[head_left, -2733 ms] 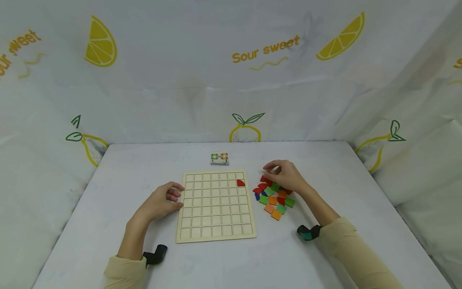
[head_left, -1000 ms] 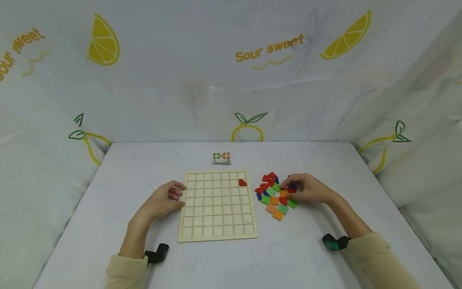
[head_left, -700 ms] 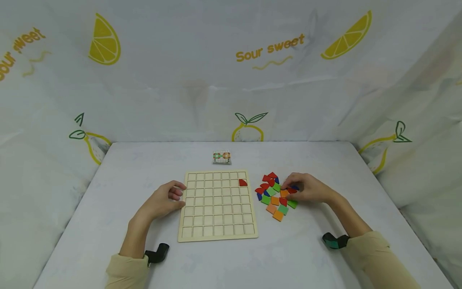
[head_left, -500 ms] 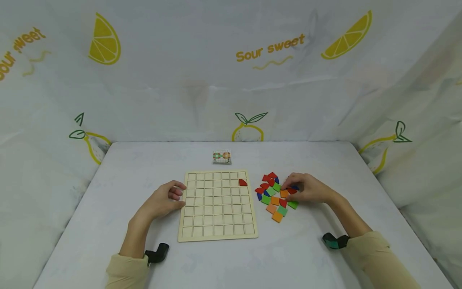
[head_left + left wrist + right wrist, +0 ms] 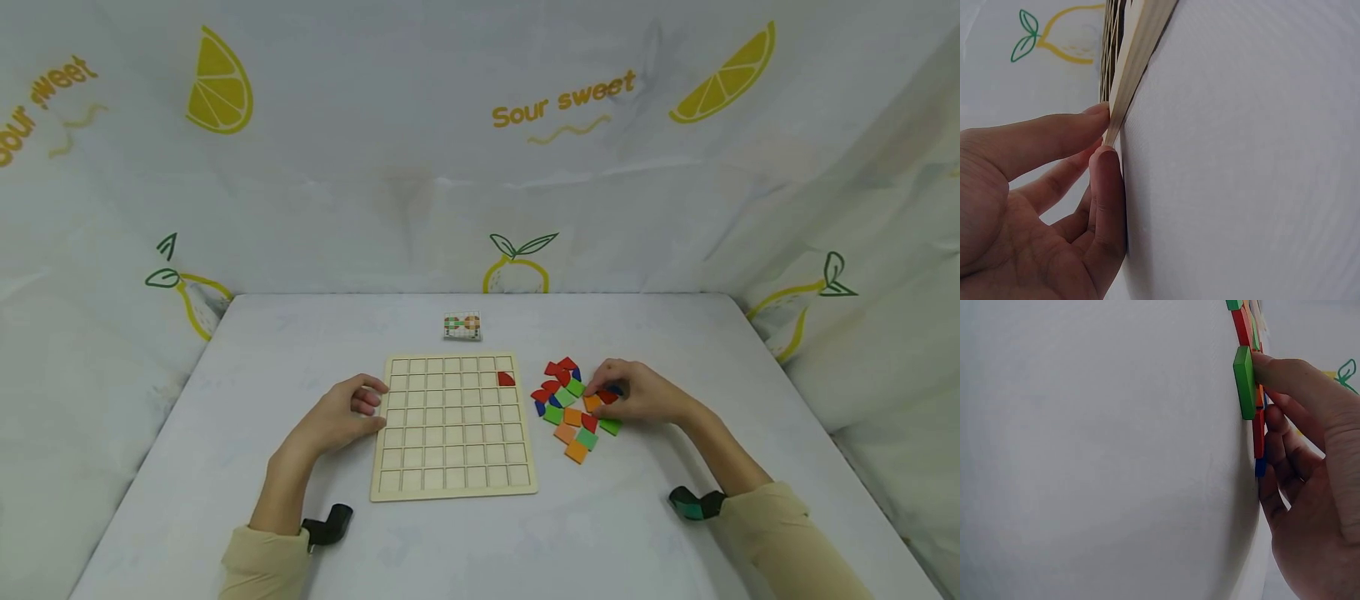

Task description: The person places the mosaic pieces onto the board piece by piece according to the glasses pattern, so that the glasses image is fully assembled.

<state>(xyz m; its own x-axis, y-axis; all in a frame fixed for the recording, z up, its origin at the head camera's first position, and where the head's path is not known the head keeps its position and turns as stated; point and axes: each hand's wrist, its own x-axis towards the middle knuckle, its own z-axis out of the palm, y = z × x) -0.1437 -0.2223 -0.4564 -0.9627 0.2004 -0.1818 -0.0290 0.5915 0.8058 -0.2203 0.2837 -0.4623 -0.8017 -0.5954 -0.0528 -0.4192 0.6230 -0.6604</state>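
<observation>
A pale wooden grid board (image 5: 453, 496) lies in the middle of the table, a red quarter-circle tile (image 5: 506, 379) in one cell near its upper right. My left hand (image 5: 341, 418) rests at the board's left edge. In the left wrist view, the thumb (image 5: 1063, 134) and a fingertip touch the board's side (image 5: 1138, 59). Right of the board, my right hand (image 5: 637, 392) reaches into the loose tiles. Its thumb and index finger pinch an orange square tile (image 5: 592, 403). A green tile (image 5: 1244, 384) partly covers the fingertips' contact in the right wrist view.
Several loose tiles surround the right fingers, among them a red quarter-circle (image 5: 589, 422), a green square (image 5: 553, 414) and a lower orange square (image 5: 577, 452). A small pattern card (image 5: 462, 326) lies behind the board. White lemon-print cloth (image 5: 405, 233) hangs at the table's back edge.
My right hand has moved right and toward me from the back of the tile pile to the orange tile. Lately a few tiles near its fingers have shifted slightly. My left hand has stayed put.
</observation>
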